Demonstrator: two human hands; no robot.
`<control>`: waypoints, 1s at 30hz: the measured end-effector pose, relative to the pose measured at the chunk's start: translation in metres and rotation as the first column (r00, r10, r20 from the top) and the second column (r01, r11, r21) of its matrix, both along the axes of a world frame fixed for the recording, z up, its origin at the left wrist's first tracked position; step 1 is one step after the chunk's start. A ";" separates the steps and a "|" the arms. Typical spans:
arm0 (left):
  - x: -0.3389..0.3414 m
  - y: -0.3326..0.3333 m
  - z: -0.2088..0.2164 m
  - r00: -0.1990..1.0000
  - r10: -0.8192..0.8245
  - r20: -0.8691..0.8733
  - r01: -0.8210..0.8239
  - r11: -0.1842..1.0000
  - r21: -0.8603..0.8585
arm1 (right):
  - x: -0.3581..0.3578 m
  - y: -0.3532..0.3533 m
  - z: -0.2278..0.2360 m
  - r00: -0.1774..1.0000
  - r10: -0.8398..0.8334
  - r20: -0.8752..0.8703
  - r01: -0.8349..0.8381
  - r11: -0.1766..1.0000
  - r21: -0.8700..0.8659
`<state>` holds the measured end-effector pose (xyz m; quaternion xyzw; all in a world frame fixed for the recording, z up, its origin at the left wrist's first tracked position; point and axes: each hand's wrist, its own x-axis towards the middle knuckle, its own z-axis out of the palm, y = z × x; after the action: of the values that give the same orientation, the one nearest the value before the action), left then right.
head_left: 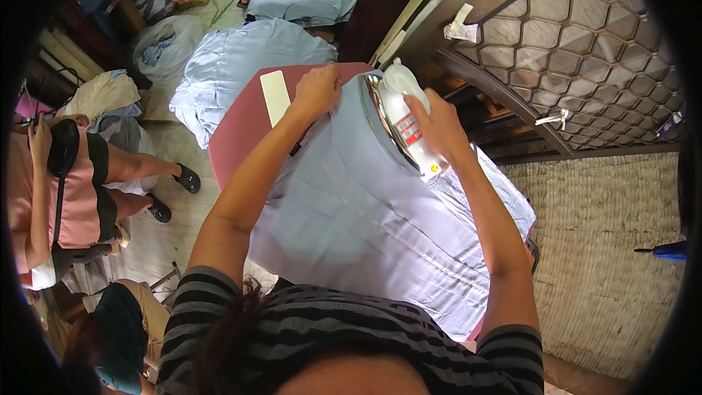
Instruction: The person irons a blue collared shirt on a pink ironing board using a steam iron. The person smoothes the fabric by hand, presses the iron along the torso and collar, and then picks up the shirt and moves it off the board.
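A light blue button-up shirt lies spread over a dusty-red ironing board, its row of buttons near the middle. My left hand is closed at the far edge of the board, its fingers curled on the upper edge of the shirt; the fingertips are partly hidden. My right hand grips a white clothes iron from its right side. The iron is at the far right part of the shirt, its shiny metal edge facing left. Creases run through the cloth at the lower right.
A cream rectangular card lies on the board left of my left hand. Piles of light blue garments stand beyond. A patterned metal gate borders the right. People sit or stand at the left, one in a pink garment.
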<state>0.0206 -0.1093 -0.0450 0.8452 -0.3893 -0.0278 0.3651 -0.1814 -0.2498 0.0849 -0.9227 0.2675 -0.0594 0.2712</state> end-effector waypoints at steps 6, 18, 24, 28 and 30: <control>-0.005 0.013 0.003 0.996 -0.001 -0.093 -0.008 0.996 -0.094 | 0.007 -0.001 0.002 0.997 0.070 -0.039 -0.070 0.998 0.009; -0.018 0.039 0.008 0.984 0.137 -0.113 -0.140 0.990 -0.027 | 0.002 0.000 -0.004 0.991 0.132 0.021 -0.133 0.991 0.023; -0.028 0.031 0.010 0.990 0.140 -0.026 -0.139 0.989 0.051 | -0.009 0.002 -0.004 0.979 0.194 0.054 -0.195 0.981 0.005; -0.034 0.026 0.009 0.986 0.159 0.056 -0.164 0.983 0.084 | 0.042 -0.004 -0.008 0.985 0.151 0.079 -0.147 0.988 -0.048; -0.033 0.027 0.006 0.982 0.159 0.100 -0.167 0.983 0.080 | 0.051 -0.004 -0.006 0.990 0.124 0.067 -0.122 0.992 -0.034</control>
<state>-0.0126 -0.0821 -0.0392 0.8899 -0.3335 0.0245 0.3101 -0.1309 -0.2541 0.0786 -0.9389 0.1995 -0.0784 0.2694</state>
